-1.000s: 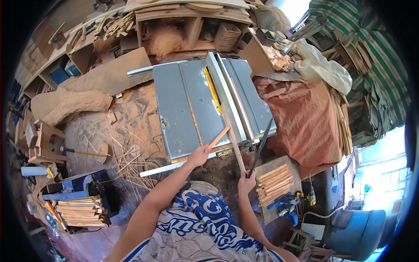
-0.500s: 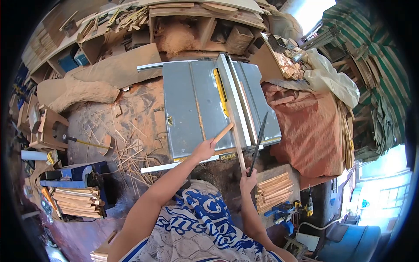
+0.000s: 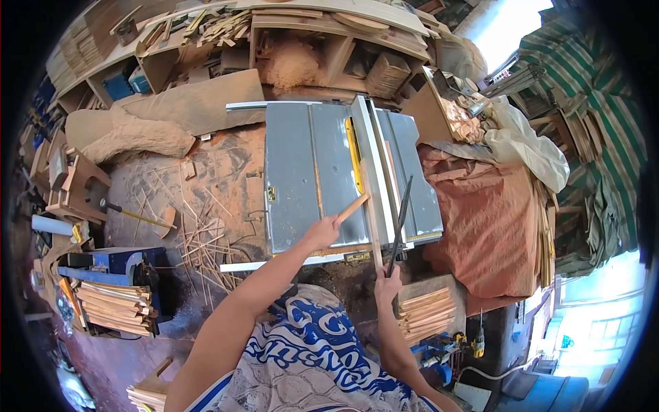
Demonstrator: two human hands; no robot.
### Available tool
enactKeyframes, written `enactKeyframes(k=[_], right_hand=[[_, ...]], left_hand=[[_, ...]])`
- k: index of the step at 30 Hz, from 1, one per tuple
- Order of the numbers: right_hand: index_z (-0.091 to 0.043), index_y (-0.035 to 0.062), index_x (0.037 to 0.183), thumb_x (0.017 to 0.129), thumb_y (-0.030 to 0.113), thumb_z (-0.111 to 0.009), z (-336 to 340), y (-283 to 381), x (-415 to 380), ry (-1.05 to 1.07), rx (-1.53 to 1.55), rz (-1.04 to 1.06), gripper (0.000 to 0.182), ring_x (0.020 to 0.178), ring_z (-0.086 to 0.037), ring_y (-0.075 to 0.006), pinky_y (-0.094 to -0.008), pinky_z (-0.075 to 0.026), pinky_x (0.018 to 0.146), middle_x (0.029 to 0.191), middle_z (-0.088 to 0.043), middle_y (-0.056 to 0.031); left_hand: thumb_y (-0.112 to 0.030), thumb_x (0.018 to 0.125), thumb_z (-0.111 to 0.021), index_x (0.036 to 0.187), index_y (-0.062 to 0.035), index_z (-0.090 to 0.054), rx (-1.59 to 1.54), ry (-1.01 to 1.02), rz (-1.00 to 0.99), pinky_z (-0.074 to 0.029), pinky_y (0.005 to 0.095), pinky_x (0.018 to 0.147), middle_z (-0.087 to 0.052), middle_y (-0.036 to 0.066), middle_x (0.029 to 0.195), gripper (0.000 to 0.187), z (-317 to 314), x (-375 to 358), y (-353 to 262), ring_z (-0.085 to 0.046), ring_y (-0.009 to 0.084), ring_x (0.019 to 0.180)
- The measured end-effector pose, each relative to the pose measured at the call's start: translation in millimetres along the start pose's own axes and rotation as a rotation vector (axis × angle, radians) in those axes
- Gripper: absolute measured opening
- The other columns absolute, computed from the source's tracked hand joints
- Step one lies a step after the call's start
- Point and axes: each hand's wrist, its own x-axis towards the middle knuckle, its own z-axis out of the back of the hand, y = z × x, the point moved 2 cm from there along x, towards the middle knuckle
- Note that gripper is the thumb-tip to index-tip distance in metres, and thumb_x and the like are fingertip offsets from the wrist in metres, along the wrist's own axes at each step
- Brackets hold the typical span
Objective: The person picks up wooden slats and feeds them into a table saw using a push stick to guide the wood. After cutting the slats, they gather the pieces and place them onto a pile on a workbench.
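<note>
A table saw (image 3: 292, 172) with a grey top stands before me, its long metal fence (image 3: 382, 175) running away from me. Against the fence's left side lies a narrow wooden strip (image 3: 374, 230), in line with the yellow blade insert (image 3: 354, 154). My left hand (image 3: 324, 232) is closed around a short wooden stick (image 3: 353, 207), whose tip meets the strip's left side. My right hand (image 3: 388, 280) grips the near end of the strip, off the table's front edge. A long black stick (image 3: 400, 226) also rises from that hand, slanting over the fence.
Stacked wood strips (image 3: 429, 314) lie right of my right arm, and another stack (image 3: 115, 307) sits at left. Thin offcuts (image 3: 206, 240) litter the floor left of the saw. A brown cloth (image 3: 480, 226) covers something on the right. Shelves (image 3: 336, 51) with sawdust stand behind.
The view has shifted slightly, so the saw appears lower and further right. Relative to the table, my right hand and the strip have moved a little forward. Both hands keep their holds.
</note>
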Motion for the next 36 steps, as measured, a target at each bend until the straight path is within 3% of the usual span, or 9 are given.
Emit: enactKeyframes(k=[8, 10, 13, 16, 20, 27, 29, 35, 36], right_hand=[[-0.06, -0.0008, 0.106, 0.081, 0.009, -0.086, -22, -7, 18, -0.062, 0.1, -0.037, 0.037, 0.08, -0.065, -0.0224, -0.0358, -0.053, 0.079, 0.088, -0.066, -0.008], [-0.057, -0.0042, 0.116, 0.074, 0.017, -0.093, -25, -6, 19, -0.306, -0.021, -0.018, 0.059, 0.094, -0.063, -0.0288, -0.039, -0.052, 0.088, 0.103, -0.063, -0.0125], [-0.053, -0.0074, 0.125, 0.069, 0.025, -0.097, -33, -7, 22, -0.388, -0.06, -0.073, 0.079, 0.11, -0.058, -0.0347, -0.0431, -0.048, 0.098, 0.119, -0.058, -0.0191], [-0.051, -0.0057, 0.13, 0.066, 0.033, -0.098, -43, -1, 24, -0.399, -0.095, -0.228, 0.089, 0.117, -0.059, -0.0408, -0.0508, -0.049, 0.1, 0.124, -0.056, -0.0196], [-0.046, -0.0108, 0.137, 0.066, 0.044, -0.097, -52, 16, 29, -0.386, -0.082, -0.406, 0.102, 0.128, -0.052, -0.0433, -0.0498, -0.044, 0.108, 0.134, -0.053, -0.0248], [-0.047, -0.0093, 0.137, 0.066, 0.047, -0.097, -68, 23, 35, -0.396, -0.09, -0.472, 0.104, 0.127, -0.054, -0.042, -0.0497, -0.044, 0.108, 0.132, -0.056, -0.0239], [-0.052, -0.0021, 0.129, 0.06, 0.049, -0.099, -77, 11, 36, -0.51, -0.084, -0.463, 0.098, 0.115, -0.06, -0.0432, -0.054, -0.049, 0.095, 0.124, -0.059, -0.0192], [-0.05, -0.0034, 0.133, 0.062, 0.053, -0.097, -72, 1, 36, -0.47, -0.097, -0.387, 0.103, 0.119, -0.059, -0.0431, -0.0534, -0.048, 0.1, 0.126, -0.058, -0.0227], [-0.049, -0.0051, 0.137, 0.079, 0.045, -0.089, -57, 12, 31, -0.396, -0.084, -0.343, 0.087, 0.121, -0.058, -0.0428, -0.0514, -0.047, 0.102, 0.127, -0.057, -0.0239]], left_hand=[[-0.03, 0.107, -0.045, 0.143, -0.0105, -0.059, 0.088, -0.105, -0.033, -0.054, 0.0571, 0.086, -0.073, 0.026, 0.102, 0.044, 10, 27, 0, -0.07, 0.0469, 0.096], [-0.031, 0.107, -0.045, 0.143, -0.0101, -0.059, 0.069, -0.089, 0.017, -0.054, 0.0567, 0.088, -0.072, 0.027, 0.105, 0.044, 13, 30, -3, -0.069, 0.0473, 0.1], [-0.031, 0.107, -0.045, 0.144, -0.0093, -0.058, 0.034, -0.13, 0.001, -0.053, 0.0559, 0.091, -0.072, 0.028, 0.11, 0.045, 14, 38, -1, -0.068, 0.0475, 0.104], [-0.031, 0.107, -0.045, 0.141, -0.0075, -0.059, 0.032, -0.129, 0.023, -0.053, 0.0551, 0.093, -0.071, 0.028, 0.113, 0.044, 14, 45, -1, -0.067, 0.0476, 0.107], [-0.03, 0.107, -0.044, 0.139, -0.0065, -0.06, 0.059, -0.175, -0.054, -0.053, 0.0554, 0.093, -0.07, 0.028, 0.114, 0.043, 19, 52, -8, -0.067, 0.0483, 0.107], [-0.03, 0.107, -0.043, 0.137, -0.0047, -0.058, 0.093, -0.145, -0.04, -0.052, 0.0565, 0.092, -0.069, 0.029, 0.116, 0.042, -2, 47, 6, -0.065, 0.0495, 0.109], [-0.03, 0.108, -0.043, 0.137, -0.0046, -0.058, 0.099, -0.226, -0.064, -0.052, 0.0563, 0.093, -0.069, 0.03, 0.116, 0.042, -6, 42, 8, -0.065, 0.0496, 0.109], [-0.029, 0.107, -0.044, 0.147, -0.0061, -0.054, 0.064, -0.097, 0.03, -0.052, 0.0549, 0.097, -0.069, 0.03, 0.118, 0.048, 4, 19, -22, -0.066, 0.0474, 0.112], [-0.029, 0.107, -0.044, 0.146, -0.0051, -0.055, 0.074, -0.146, 0.01, -0.052, 0.0554, 0.096, -0.069, 0.03, 0.117, 0.047, 0, 24, -17, -0.066, 0.0478, 0.11]])
